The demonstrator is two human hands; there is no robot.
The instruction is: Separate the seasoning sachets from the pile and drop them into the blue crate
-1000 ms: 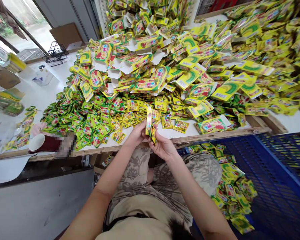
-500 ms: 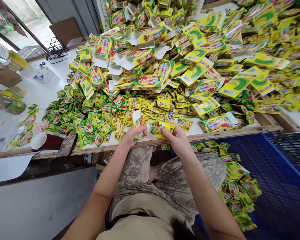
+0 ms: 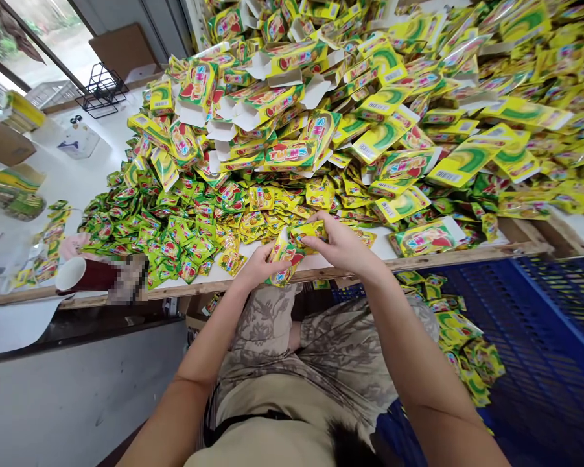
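Note:
My left hand [image 3: 256, 267] is closed on a small yellow-green carton box [image 3: 282, 259] held at the table's front edge. My right hand [image 3: 343, 246] pinches a yellow sachet [image 3: 310, 229] at the box's upper end. Just beyond both hands lies a spread of loose green and yellow sachets [image 3: 185, 224]. Behind that rises a heap of open carton boxes [image 3: 292, 123] with white flaps.
A white table [image 3: 85, 175] with a wooden front rim carries the piles. A red cup [image 3: 85, 275] lies at the left edge. A blue crate [image 3: 529, 337] at my right holds filled boxes [image 3: 459, 344]. A black wire rack [image 3: 100, 97] stands far left.
One second ago both hands held a box upright together. They parted, the right taking a sachet from the table, and now the right hand brings that sachet to the box in my left.

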